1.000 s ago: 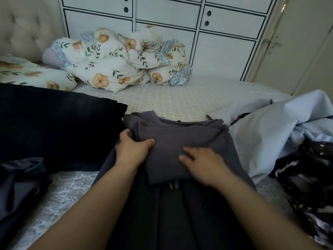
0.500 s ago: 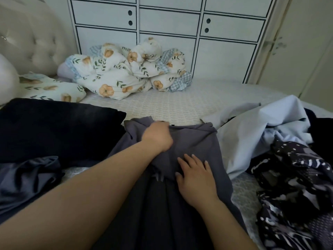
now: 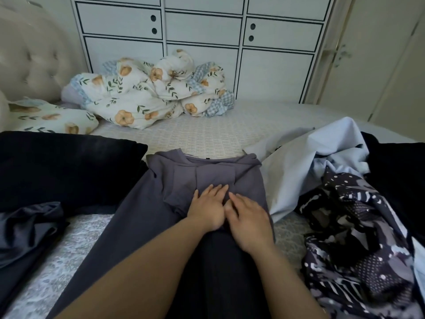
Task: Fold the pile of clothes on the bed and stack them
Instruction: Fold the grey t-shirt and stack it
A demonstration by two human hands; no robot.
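Left hand and right hand lie flat, fingers straight, on the grey top. Likely smoothing its folded sleeves (unfolded pile waits at three o'clock).

Pretty dim, soft indoor light with no harsh shadows or glare, dark fabrics lose detail, whole frame slightly soft, and wide-angle bending shows at the edges.
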